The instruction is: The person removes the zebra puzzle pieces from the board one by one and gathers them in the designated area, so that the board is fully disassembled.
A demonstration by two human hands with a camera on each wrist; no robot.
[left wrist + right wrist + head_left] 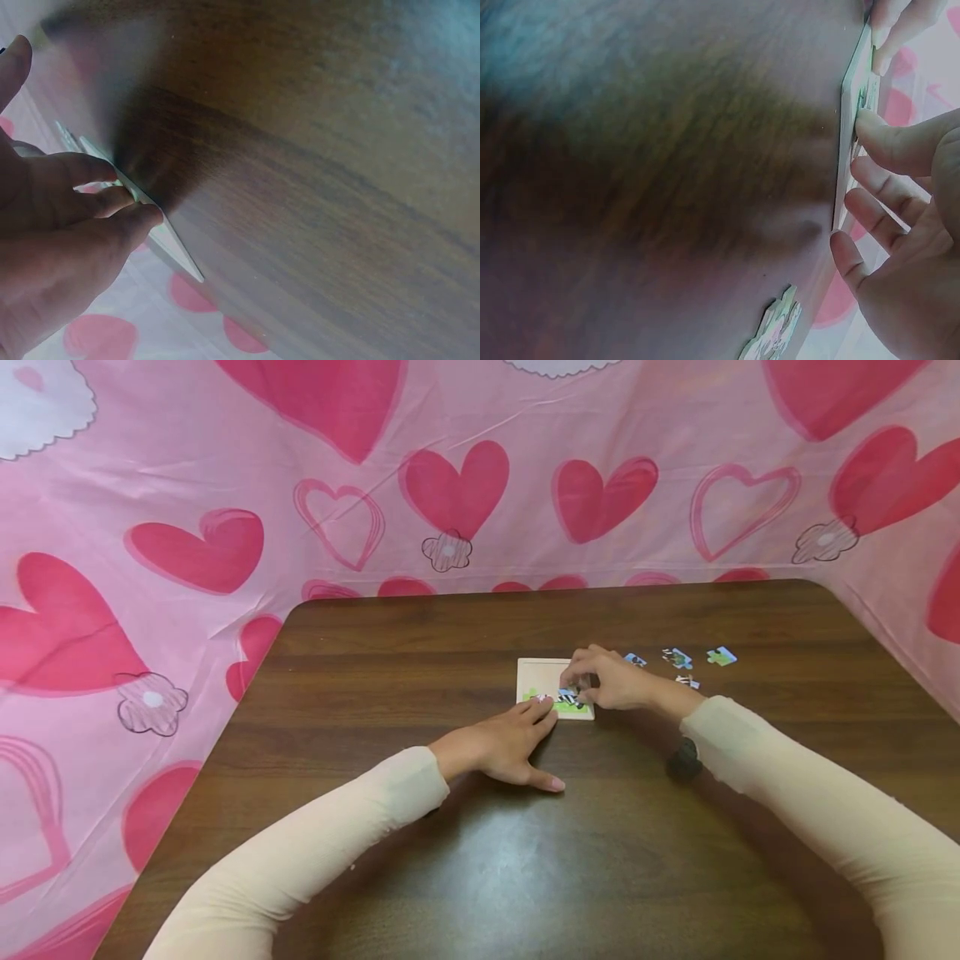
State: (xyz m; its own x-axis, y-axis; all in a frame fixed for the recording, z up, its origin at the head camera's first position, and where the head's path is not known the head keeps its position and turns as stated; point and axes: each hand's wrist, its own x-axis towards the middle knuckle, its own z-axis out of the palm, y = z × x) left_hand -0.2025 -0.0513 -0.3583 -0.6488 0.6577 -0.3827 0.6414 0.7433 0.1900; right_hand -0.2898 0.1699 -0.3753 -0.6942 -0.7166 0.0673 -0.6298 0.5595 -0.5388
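Note:
A small pale wooden puzzle tray (536,672) lies on the table, its front part filled with green and zebra-striped pieces. My left hand (517,743) rests with fingers spread out, fingertips on the tray's front left edge and thumb on the table. From the right, my right hand (611,681) bends over the tray, thumb and fingers pinching a striped puzzle piece (567,695) among the fitted ones. In the right wrist view the thumb (885,139) presses at the tray's surface, while the other fingers extend along its edge. The piece is partly hidden by the fingers.
Several loose puzzle pieces lie right of the tray, among them a green and blue one (722,656) and a striped one (677,657). The brown wooden table (420,643) meets a pink heart-patterned cloth (450,410) at the back and sides.

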